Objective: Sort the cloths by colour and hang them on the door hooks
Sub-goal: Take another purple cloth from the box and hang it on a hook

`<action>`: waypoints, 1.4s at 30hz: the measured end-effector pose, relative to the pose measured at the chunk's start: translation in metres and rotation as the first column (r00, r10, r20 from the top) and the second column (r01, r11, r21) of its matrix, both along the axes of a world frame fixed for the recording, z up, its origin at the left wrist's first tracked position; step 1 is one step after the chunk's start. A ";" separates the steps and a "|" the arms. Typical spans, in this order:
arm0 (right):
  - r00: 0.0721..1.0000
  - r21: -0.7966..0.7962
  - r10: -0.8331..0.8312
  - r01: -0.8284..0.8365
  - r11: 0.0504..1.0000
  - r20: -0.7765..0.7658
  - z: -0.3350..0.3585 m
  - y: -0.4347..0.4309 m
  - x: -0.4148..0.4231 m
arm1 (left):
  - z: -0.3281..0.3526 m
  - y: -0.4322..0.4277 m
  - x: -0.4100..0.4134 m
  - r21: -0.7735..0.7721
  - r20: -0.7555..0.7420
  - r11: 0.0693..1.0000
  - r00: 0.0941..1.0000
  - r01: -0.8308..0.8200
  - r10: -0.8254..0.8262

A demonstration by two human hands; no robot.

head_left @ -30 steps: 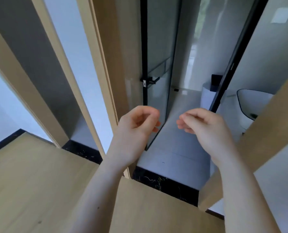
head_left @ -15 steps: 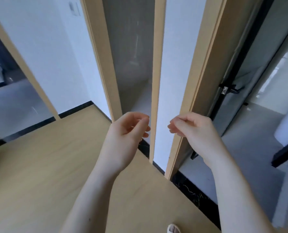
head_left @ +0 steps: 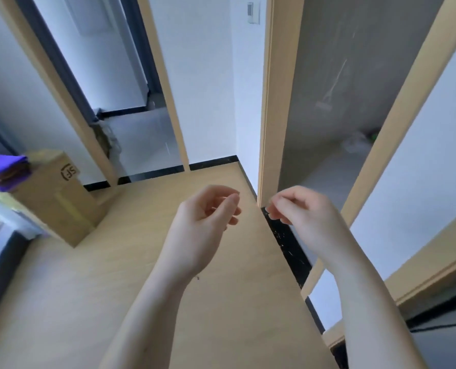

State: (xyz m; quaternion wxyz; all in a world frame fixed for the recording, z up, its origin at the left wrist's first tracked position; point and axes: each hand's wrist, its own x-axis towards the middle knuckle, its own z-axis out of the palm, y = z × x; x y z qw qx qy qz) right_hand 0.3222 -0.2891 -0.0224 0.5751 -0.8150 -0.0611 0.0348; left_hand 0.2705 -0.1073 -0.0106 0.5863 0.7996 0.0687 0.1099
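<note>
**Left hand (head_left: 205,222) and right hand (head_left: 301,214) empty, purple cloths (head_left: 4,170) off to my left**

Both my hands hang in front of me over the wooden floor (head_left: 115,288), close together but not touching. Their fingers are loosely curled toward the thumbs and they grip nothing. The purple cloths lie in a stack on top of the cardboard box (head_left: 54,198), at its left edge, and the frame cuts them off. The box stands on the floor near its left edge, well apart from my hands.

As I judge it, the step in hand is fetching the next cloth. To do it well I should turn fully toward the box before reaching and uncurl my fingers. I should lift one cloth off the top of the stack rather than drag the whole pile. I should also check its colour before carrying it back. I see no hook from here, so I cannot yet say where it belongs.

Half a second ago I faced the wooden door frame (head_left: 268,102) with a black door handle to its right, and no box showed. My view has swung left since then, and the box and cloths have come in. My hands have kept the same empty, curled pose.
</note>
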 end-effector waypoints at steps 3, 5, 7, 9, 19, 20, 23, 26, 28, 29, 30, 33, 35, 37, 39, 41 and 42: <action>0.997 0.017 0.076 -0.076 0.997 -0.009 -0.001 0.012 0.039 | 0.000 0.005 0.023 0.001 -0.020 0.997 0.997 -0.078 0.078; 0.993 0.031 0.117 -0.116 0.993 -0.014 -0.006 0.022 0.059 | -0.002 0.012 0.033 0.005 -0.031 0.992 0.991 -0.127 0.127; 0.987 0.040 0.157 -0.156 0.987 -0.023 -0.010 0.034 0.076 | -0.006 0.020 0.040 -0.001 -0.054 0.984 0.982 -0.180 0.180; 0.978 0.047 0.207 -0.205 0.978 -0.036 -0.014 0.046 0.088 | -0.010 0.029 0.044 -0.003 -0.079 0.974 0.971 -0.225 0.224; 0.925 0.023 0.371 -0.370 0.929 -0.087 -0.037 0.125 0.130 | -0.031 0.097 0.063 0.007 -0.133 0.928 0.919 -0.373 0.371; 0.920 0.017 0.382 -0.383 0.924 -0.089 -0.038 0.136 0.133 | -0.033 0.107 0.064 0.004 -0.137 0.923 0.914 -0.384 0.381; 0.910 0.003 0.405 -0.406 0.914 -0.093 -0.041 0.173 0.146 | -0.037 0.143 0.072 0.005 -0.145 0.916 0.906 -0.402 0.398; 0.901 -0.014 0.426 -0.428 0.903 -0.081 -0.036 0.218 0.158 | -0.034 0.185 0.082 0.013 -0.141 0.916 0.906 -0.402 0.399; 0.896 -0.021 0.439 -0.442 0.897 -0.068 -0.031 0.249 0.165 | -0.030 0.215 0.089 0.017 -0.136 0.915 0.905 -0.404 0.402; 0.893 -0.021 0.445 -0.447 0.894 -0.062 -0.028 0.265 0.167 | -0.028 0.230 0.091 0.018 -0.137 0.915 0.905 -0.403 0.402; 0.892 -0.019 0.449 -0.451 0.892 -0.055 -0.025 0.281 0.170 | -0.026 0.245 0.094 0.021 -0.140 0.916 0.906 -0.400 0.399; 0.886 -0.020 0.463 -0.464 0.886 -0.031 -0.019 0.326 0.176 | -0.023 0.287 0.098 0.056 -0.165 0.922 0.907 -0.383 0.386; 0.877 -0.029 0.480 -0.481 0.876 -0.017 -0.016 0.352 0.179 | -0.021 0.312 0.099 0.065 -0.166 0.920 0.904 -0.388 0.393; 0.869 -0.030 0.495 -0.495 0.868 -0.020 -0.014 0.377 0.182 | -0.019 0.336 0.099 0.061 -0.161 0.913 0.899 -0.403 0.407; 0.860 -0.030 0.509 -0.510 0.860 -0.028 -0.014 0.399 0.187 | -0.019 0.358 0.098 0.051 -0.157 0.904 0.891 -0.424 0.427; 0.847 -0.029 0.531 -0.532 0.846 -0.035 -0.015 0.420 0.192 | -0.021 0.377 0.097 0.046 -0.156 0.893 0.879 -0.448 0.450; 0.838 -0.032 0.544 -0.545 0.838 -0.035 -0.015 0.431 0.194 | -0.021 0.386 0.097 0.045 -0.155 0.886 0.873 -0.461 0.462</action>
